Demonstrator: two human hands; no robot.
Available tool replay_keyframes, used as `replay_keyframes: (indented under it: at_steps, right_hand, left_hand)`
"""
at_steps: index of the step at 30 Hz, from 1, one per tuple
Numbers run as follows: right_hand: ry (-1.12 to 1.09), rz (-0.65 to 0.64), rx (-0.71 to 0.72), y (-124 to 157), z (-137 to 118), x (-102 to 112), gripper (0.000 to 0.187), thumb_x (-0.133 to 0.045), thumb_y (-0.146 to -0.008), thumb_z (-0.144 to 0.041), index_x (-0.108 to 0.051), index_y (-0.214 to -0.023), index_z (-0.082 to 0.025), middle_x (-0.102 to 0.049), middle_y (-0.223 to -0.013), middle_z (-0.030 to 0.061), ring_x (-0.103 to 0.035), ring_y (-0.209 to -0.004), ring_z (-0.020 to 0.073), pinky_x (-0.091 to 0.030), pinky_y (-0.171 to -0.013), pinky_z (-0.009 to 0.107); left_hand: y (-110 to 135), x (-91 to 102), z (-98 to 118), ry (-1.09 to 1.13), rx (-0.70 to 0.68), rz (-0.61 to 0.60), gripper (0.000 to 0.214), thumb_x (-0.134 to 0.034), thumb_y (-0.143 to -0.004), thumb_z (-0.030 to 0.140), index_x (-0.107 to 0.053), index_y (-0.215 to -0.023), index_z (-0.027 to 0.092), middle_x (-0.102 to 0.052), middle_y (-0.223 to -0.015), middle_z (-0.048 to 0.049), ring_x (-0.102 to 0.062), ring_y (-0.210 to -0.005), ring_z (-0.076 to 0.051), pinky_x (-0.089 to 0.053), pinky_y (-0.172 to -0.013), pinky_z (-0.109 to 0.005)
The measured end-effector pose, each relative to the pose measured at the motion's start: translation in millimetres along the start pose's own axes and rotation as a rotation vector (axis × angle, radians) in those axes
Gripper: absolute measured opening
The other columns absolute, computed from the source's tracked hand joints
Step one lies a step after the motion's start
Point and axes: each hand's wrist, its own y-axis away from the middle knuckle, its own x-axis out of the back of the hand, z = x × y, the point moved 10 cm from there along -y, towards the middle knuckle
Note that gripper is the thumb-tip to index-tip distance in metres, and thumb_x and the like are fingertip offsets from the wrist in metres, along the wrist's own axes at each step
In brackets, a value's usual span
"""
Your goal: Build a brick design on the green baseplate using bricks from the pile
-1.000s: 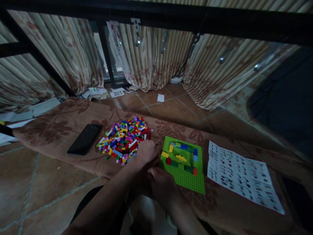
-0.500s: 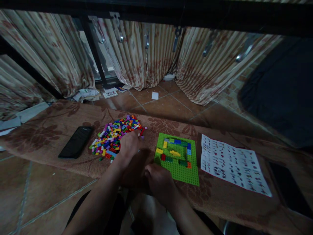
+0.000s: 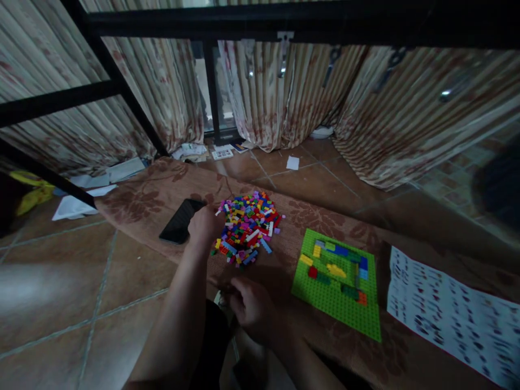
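At the left edge of a heap of small, mixed-colour toy building bricks (image 3: 247, 222) is my left hand (image 3: 204, 223), its fingers drawn together; a small white piece shows by the fingertips, but I cannot tell whether they grip it. My right hand (image 3: 252, 309) hovers by the near edge of the cloth, below the heap, with curled fingers in shadow; whatever they may hold is hidden. Right of the heap lies a green baseplate (image 3: 337, 317). Blue, yellow, red, green and orange bricks form a rough ring on it, with a yellow piece (image 3: 336, 270) inside.
A black phone (image 3: 179, 223) lies just left of my left hand. A printed sheet (image 3: 455, 319) with rows of small pictures is right of the baseplate. The patterned brown cloth (image 3: 138, 200) covers the long surface. Beyond are a tiled floor, curtains (image 3: 284, 103) and dark bars.
My view has turned left, so the scene sits further right. My left hand has moved from the heap's near right side to its left edge. The right hand is now further from the baseplate.
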Motion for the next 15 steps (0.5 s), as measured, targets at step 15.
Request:
replay_keyframes:
  at_steps: [15]
  right_hand:
    - [0.006,0.327,-0.117,-42,46,46,0.026,-0.047,-0.093,-0.026,-0.065,-0.110,-0.019,-0.072,-0.105,0.0089,-0.067,-0.095,0.0199,-0.051,-0.084,0.032]
  left_hand:
    - [-4,-46.9,-4,-0.053,-0.163,-0.298,0.051,-0.040,-0.089,0.045,-0.059,-0.120,0.010,-0.062,-0.124,-0.0215,-0.062,-0.112,-0.028,-0.046,-0.093,-0.034]
